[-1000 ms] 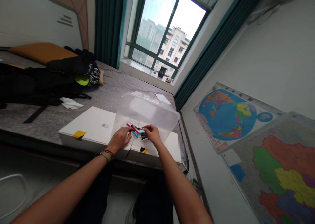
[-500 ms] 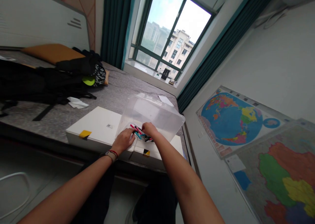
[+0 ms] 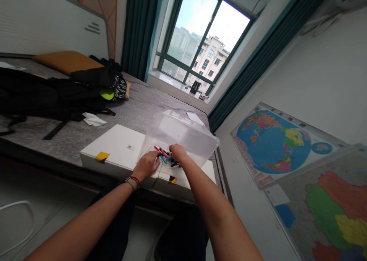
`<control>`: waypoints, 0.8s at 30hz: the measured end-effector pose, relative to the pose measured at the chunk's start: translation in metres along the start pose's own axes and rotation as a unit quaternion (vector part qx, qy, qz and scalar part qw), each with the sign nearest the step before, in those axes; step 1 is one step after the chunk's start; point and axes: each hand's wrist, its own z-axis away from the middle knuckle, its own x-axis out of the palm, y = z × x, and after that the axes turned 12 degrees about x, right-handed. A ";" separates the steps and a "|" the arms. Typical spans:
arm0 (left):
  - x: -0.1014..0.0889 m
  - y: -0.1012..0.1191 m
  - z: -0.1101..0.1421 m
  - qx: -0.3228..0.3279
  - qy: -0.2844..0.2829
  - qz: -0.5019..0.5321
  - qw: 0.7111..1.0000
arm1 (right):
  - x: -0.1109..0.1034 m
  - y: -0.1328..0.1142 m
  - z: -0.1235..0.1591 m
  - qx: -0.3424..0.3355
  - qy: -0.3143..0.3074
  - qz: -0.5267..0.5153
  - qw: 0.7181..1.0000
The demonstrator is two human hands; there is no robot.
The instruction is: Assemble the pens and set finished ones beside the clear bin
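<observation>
A loose pile of pens [image 3: 164, 159], red, teal and black, lies at the open side of a translucent plastic box [image 3: 189, 133] that rests tipped over on white cartons. My left hand [image 3: 147, 165] is at the pile's left edge, thumb and forefinger closed on the dark end of a pen. At the pile's far right side is my right hand [image 3: 178, 152], its fingers bent inward among the pens. What those fingers hold, if anything, is too small and partly hidden to make out.
One white carton [image 3: 116, 144] with yellow tape is at the left, another white carton [image 3: 183, 179] under the plastic box. Black bags [image 3: 57, 94] and a crumpled tissue [image 3: 94, 119] lie on the grey surface [image 3: 140, 94]. Maps [image 3: 275, 142] hang on the right wall.
The view has shifted slightly, so everything sits a little further right. Both hands stay at the pens, with only small finger movements.
</observation>
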 end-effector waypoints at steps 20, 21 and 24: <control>0.000 0.000 0.000 -0.011 -0.004 0.004 1.000 | 0.015 0.017 -0.002 0.003 0.098 -0.233 0.968; 0.000 0.000 0.000 -0.012 -0.004 0.005 1.000 | 0.014 0.020 -0.001 0.024 0.104 -0.311 0.944; 0.000 0.000 0.000 -0.013 -0.005 0.004 1.000 | 0.006 0.026 0.007 0.073 0.085 -0.562 0.819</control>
